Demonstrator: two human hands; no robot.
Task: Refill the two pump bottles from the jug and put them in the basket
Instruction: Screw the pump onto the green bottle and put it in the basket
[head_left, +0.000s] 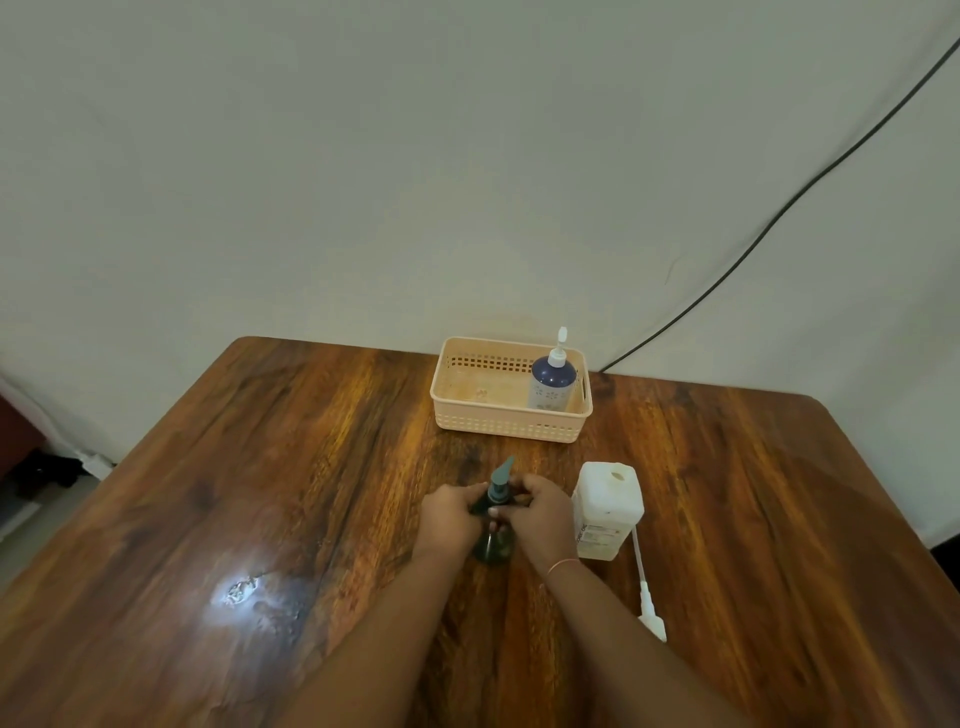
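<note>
A dark green pump bottle (493, 545) stands upright on the wooden table (260, 493), its grey-green pump head (502, 480) on top. My left hand (451, 517) grips the bottle's shoulder from the left. My right hand (537, 514) is closed around its neck from the right. A white jug (608, 506) stands just right of my right hand, its top opening uncovered. A peach basket (511, 421) sits at the table's far edge. A blue pump bottle (553, 382) with a white pump stands upright in its right end.
A white pump with a long tube (647, 592) lies flat on the table in front of the jug. A black cable (779, 213) runs down the wall behind the basket. The wall stands close behind the table's far edge.
</note>
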